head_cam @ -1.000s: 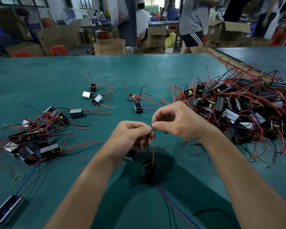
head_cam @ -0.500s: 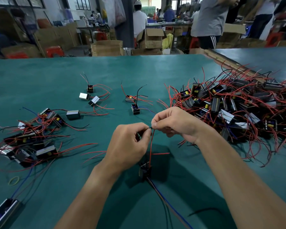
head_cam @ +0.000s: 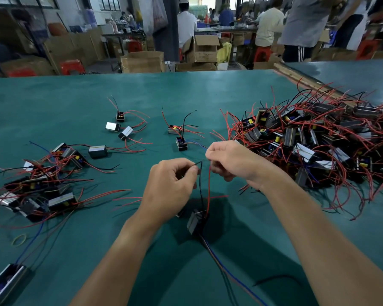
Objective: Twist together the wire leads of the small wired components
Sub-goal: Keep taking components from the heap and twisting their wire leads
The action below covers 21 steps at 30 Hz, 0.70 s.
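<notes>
Near the counter's (head_cam: 53, 102) near edge, about mid-way along, both hands work just above the surface. Left hand (head_cam: 173, 184) pinches the black lead (head_cam: 200, 191) btwn thumb & forefinger, other fingers curled in. Right hand (head_cam: 230, 162) pinches the red lead (head_cam: 209, 186) at its top end. The component (head_cam: 196, 220) hangs on those two leads under the hands, low over the counter; touching it or not, can't tell.

Vs half a sec ago, when the fingertips met at the lead tips, the hands are now slightly apart w/ a short run of black wire showing btwn them. Prob a re-grip btwn twisting turns, so the joint looks unfinished.

Hidden: the lead tips sit inside the right fingers (head_cam: 215, 151), so can't see if they're wound together. A small body (head_cam: 179, 214) peeks from under the left wrist, mostly covered. Trailing wires (head_cam: 230, 274) run out of view toward the near edge. The pile (head_cam: 318, 140) at the right edge is too tangled to count.
</notes>
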Motion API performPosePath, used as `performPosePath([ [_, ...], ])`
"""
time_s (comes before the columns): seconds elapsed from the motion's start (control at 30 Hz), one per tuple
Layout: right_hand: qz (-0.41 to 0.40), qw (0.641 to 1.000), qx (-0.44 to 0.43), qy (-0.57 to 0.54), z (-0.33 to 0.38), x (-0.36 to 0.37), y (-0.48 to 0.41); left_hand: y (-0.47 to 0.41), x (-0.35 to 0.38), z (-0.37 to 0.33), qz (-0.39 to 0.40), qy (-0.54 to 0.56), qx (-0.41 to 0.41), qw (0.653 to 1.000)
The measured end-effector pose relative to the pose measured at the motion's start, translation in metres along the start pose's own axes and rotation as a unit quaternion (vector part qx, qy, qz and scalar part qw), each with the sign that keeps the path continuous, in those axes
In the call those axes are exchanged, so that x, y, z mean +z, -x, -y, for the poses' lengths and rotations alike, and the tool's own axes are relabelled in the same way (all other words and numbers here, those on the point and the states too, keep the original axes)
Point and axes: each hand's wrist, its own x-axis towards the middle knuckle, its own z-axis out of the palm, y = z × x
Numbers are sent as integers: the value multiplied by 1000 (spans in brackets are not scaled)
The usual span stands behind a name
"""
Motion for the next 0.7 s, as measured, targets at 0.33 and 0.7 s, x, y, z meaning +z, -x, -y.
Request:
performPosePath([
  [0.33,5,999,-47,15,-5,3,1,-6,-8,-4,5,187,-150,971],
  [0.7,-55,992,-101,-46,-2,-1,1,-2,-16,-4,197,197,-229,933],
])
